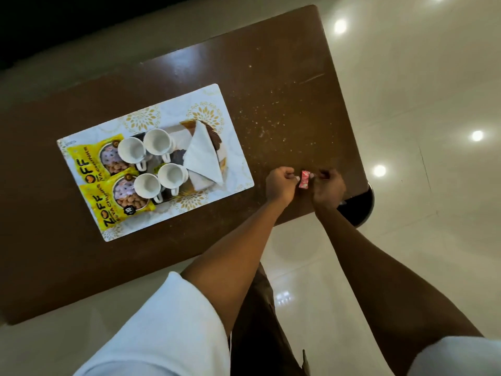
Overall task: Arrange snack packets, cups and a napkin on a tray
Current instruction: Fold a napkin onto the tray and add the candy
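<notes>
Your left hand (280, 185) and right hand (328, 189) both pinch 1 small pink sachet (304, 179), 1 hand at each side of it, fingers curled in. You hold it just above the near right part of the brown table (284, 90), apart from the tray (236, 158) on your left. On the tray, 2 yellow packets (89, 156) lie side by side at the left end. 4 white cups (132, 150) stand upright in a 2 by 2 cluster at the middle, handles toward you, partly over the packets. A white napkin (203, 156) folded to a triangle lies right of the cups, on brown and white items you cannot make out. Glossy pale floor (406, 104) surrounds the table.
</notes>
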